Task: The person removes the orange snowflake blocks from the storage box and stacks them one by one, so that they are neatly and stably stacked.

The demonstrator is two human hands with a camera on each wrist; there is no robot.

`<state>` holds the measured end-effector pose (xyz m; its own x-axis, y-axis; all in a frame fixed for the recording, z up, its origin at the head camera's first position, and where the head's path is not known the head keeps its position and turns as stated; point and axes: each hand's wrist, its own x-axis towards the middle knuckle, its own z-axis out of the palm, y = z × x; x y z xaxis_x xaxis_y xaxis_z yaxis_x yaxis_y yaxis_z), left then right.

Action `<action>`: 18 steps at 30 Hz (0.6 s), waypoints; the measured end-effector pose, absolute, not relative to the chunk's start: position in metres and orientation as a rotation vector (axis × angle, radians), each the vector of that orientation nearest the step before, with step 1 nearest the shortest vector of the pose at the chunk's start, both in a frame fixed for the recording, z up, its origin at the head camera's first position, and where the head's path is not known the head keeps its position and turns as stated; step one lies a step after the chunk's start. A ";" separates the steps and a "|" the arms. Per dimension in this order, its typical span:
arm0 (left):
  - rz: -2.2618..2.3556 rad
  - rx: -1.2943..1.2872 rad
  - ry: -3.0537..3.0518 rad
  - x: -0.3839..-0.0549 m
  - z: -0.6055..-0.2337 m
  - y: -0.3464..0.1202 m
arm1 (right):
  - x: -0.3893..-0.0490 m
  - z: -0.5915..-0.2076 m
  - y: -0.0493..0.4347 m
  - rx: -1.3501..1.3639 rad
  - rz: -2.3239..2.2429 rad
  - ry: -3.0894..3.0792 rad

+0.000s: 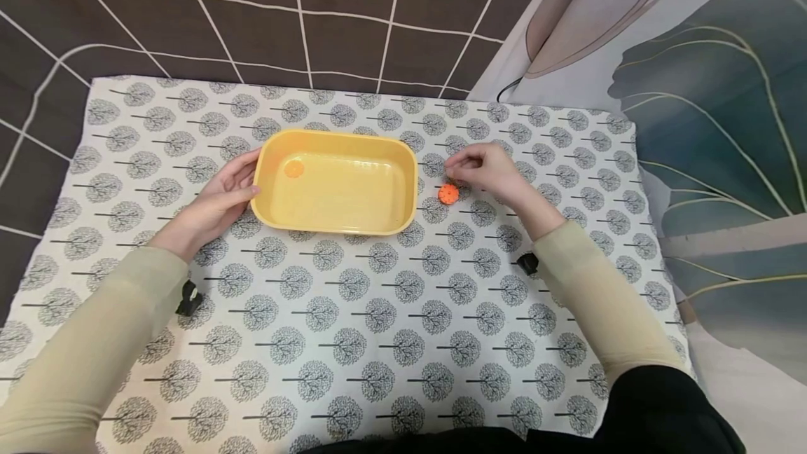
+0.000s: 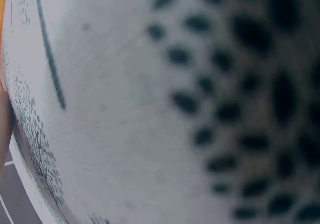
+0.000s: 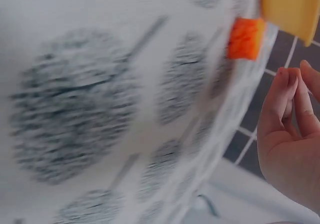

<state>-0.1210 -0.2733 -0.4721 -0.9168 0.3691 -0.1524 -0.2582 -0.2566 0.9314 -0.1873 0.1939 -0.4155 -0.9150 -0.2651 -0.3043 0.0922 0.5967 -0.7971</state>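
A yellow rectangular plastic basin (image 1: 334,223) with rounded corners sits on the patterned cloth. My left hand (image 1: 217,196) holds its left end, thumb at the rim and fingers along the outer wall. Inside the basin, near its upper left, lies a flat, round, pale-orange piece (image 1: 293,169). To the right of the basin a small bright-orange round piece (image 1: 448,194) with a notched edge rests on the cloth. Just above and right of it hovers my right hand (image 1: 487,172), fingers loosely bent. The right wrist view shows that hand (image 3: 290,129) apart from the orange piece (image 3: 245,38), with nothing visible between fingers and thumb.
White cloth (image 1: 353,300) printed with grey trees covers the table. Behind it hangs a dark fabric (image 1: 347,40) with a white grid, and a leaf-patterned curtain (image 1: 712,125) is on the right. Black wrist mounts (image 1: 189,298) show below the forearms.
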 end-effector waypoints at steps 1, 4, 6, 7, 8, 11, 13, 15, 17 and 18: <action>2.213 0.132 1.613 -0.121 -0.472 -0.273 | -0.188 -0.412 0.189 -0.155 -1.242 2.441; 2.209 0.127 1.624 -0.121 -0.472 -0.274 | -0.191 -0.403 0.172 -0.216 -1.255 2.436; 2.209 0.124 1.626 -0.121 -0.471 -0.274 | -0.193 -0.400 0.159 -0.255 -1.286 2.417; 2.208 0.122 1.629 -0.120 -0.471 -0.274 | -0.194 -0.399 0.153 -0.276 -1.296 2.410; 2.210 0.123 1.629 -0.120 -0.471 -0.274 | -0.195 -0.399 0.146 -0.298 -1.312 2.396; 2.212 0.127 1.624 -0.120 -0.471 -0.274 | -0.198 -0.398 0.127 -0.345 -1.327 2.374; 2.213 0.129 1.623 -0.120 -0.472 -0.274 | -0.199 -0.397 0.114 -0.389 -1.319 2.372; 2.215 0.130 1.624 -0.120 -0.472 -0.273 | -0.200 -0.397 0.101 -0.431 -1.312 2.370; 2.214 0.125 1.626 -0.120 -0.472 -0.273 | -0.200 -0.398 0.088 -0.463 -1.315 2.358; 2.215 0.122 1.625 -0.120 -0.472 -0.273 | -0.200 -0.399 0.081 -0.473 -1.309 2.353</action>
<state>-0.1205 -0.2729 -0.4719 -0.9203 0.3582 -0.1571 -0.2574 -0.2523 0.9328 -0.1996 0.0813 -0.3987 -0.8605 -0.4755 -0.1826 -0.0955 0.5027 -0.8592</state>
